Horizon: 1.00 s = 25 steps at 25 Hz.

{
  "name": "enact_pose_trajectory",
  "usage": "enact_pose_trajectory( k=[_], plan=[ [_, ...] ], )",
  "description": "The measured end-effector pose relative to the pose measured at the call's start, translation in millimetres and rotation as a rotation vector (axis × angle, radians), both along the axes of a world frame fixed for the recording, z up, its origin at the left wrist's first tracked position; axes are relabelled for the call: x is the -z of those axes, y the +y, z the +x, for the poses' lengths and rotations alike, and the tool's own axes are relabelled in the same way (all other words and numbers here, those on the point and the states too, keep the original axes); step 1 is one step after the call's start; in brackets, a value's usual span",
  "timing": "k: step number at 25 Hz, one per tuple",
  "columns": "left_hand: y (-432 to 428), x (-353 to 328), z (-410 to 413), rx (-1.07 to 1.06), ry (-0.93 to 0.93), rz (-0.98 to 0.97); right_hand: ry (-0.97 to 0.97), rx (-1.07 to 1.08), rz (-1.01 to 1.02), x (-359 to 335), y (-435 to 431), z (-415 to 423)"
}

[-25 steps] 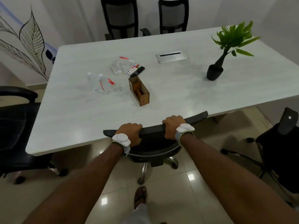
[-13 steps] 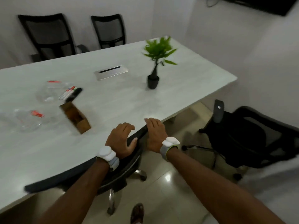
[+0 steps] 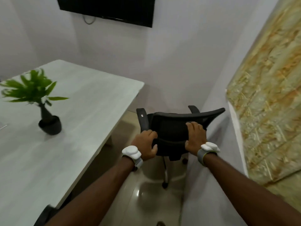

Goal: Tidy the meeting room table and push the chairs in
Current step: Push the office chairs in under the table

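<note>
A black mesh office chair (image 3: 172,126) stands off the white table's (image 3: 81,128) right end, close to the wall, its backrest towards me. My left hand (image 3: 145,146) curls around the backrest's left edge, thumb in front. On the backrest's right side my right hand (image 3: 195,136) lies flat, fingers stretched out. Both wrists wear white bands. At the bottom left, a dark piece of another chair (image 3: 44,214) shows at the table's near edge.
A green plant in a black pot (image 3: 49,124) stands on the table at the left. A black screen (image 3: 105,8) hangs on the far wall. A stone-patterned wall panel (image 3: 268,111) runs close along the right. Glossy tiled floor (image 3: 154,201) lies between table and wall.
Both hands have let go of the first chair, now tucked at the table edge. My view has swung right, and my hands have reached the second chair by the wall.
</note>
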<state>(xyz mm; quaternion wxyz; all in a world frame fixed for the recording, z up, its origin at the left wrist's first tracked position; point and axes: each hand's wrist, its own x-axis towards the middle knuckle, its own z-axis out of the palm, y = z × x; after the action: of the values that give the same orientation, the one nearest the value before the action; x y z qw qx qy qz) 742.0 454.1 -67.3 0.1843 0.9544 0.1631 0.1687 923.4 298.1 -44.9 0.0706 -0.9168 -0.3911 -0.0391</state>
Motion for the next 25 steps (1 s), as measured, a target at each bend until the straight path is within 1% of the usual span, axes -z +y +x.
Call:
enact_pose_trajectory(
  k=[3,5,6,9,10,11,13,14,15,18,21,25],
  plan=[
    [-0.2,-8.5,87.3,0.060,0.005,0.026,0.002,0.062,-0.060,10.1,-5.3,67.1],
    [2.4,-5.8,137.3,0.067,0.020,0.028,0.014,0.073,-0.072,17.1,5.0,104.4],
    [7.7,0.7,174.2,0.060,0.040,0.022,0.030,0.085,-0.077,23.5,14.7,136.8],
    [25.6,19.9,243.7,-0.063,0.104,-0.093,0.098,0.122,-0.130,34.4,40.2,208.7],
    [29.5,26.5,252.0,-0.101,0.153,-0.123,0.114,0.110,-0.180,39.1,45.5,221.1],
    [31.4,30.9,259.3,-0.128,0.229,-0.106,0.131,0.088,-0.257,42.8,48.7,232.2],
    [35.5,39.5,267.8,-0.137,0.385,0.002,0.155,0.056,-0.370,51.9,58.8,244.6],
    [36.8,39.6,267.8,-0.117,0.427,0.052,0.144,0.056,-0.392,52.1,61.1,242.9],
    [40.2,38.1,265.5,-0.111,0.453,0.050,0.124,0.038,-0.411,50.6,66.1,238.7],
    [48.1,35.6,252.2,-0.093,0.463,0.026,0.071,-0.113,-0.462,43.9,76.0,224.6],
    [48.7,36.3,224.6,-0.084,0.458,0.038,0.108,-0.204,-0.479,42.8,74.4,199.7],
    [51.8,34.5,158.7,-0.101,0.455,0.080,0.121,-0.325,-0.458,41.6,75.2,138.2]
  ],
)
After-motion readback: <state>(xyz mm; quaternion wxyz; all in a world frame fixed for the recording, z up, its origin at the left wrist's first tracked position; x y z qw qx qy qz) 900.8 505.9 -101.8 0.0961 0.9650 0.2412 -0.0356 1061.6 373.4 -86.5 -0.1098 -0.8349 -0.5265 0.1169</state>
